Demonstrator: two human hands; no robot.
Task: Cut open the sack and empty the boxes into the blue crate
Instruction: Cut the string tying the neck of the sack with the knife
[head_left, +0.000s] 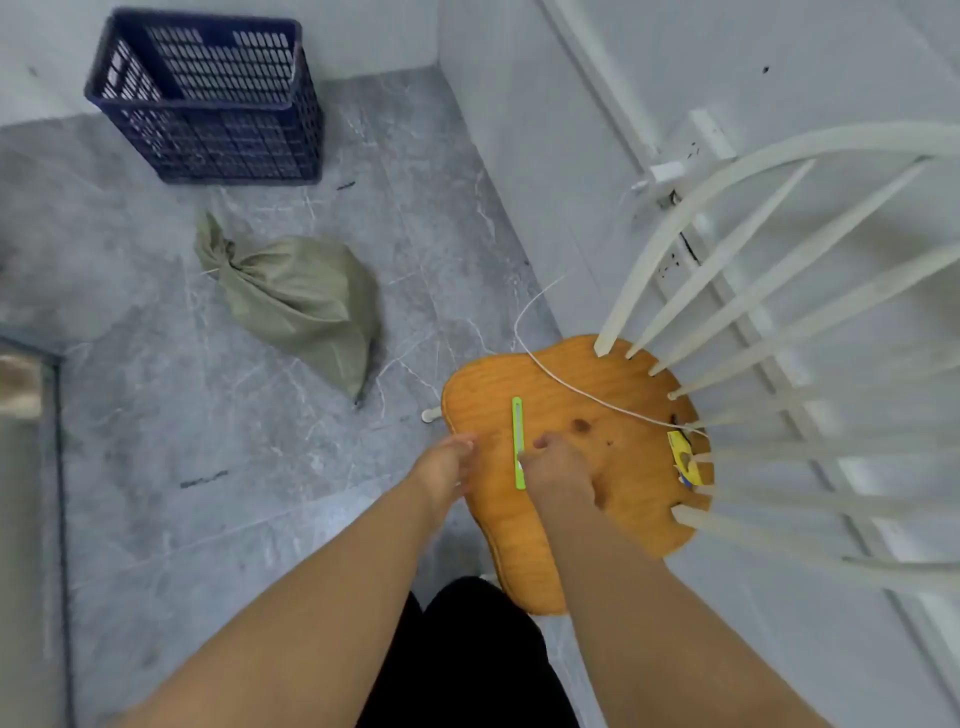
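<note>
A tied olive-green sack (298, 299) lies on the grey floor. Behind it, near the wall, stands the dark blue crate (208, 98), which looks empty. A slim green utility knife (518, 436) lies on the orange wooden chair seat (597, 415). My right hand (558, 470) rests on the seat with its fingers curled at the knife's near end, touching it. My left hand (447, 462) hovers at the seat's left edge, fingers loosely together, holding nothing. No boxes are visible.
The chair has a white spindle back (779, 312) on the right. A white cord (571, 384) runs across the seat from a wall plug (667, 171). A yellow package (683, 457) lies at the seat's right edge. A dark doorway edge (57, 467) is at left.
</note>
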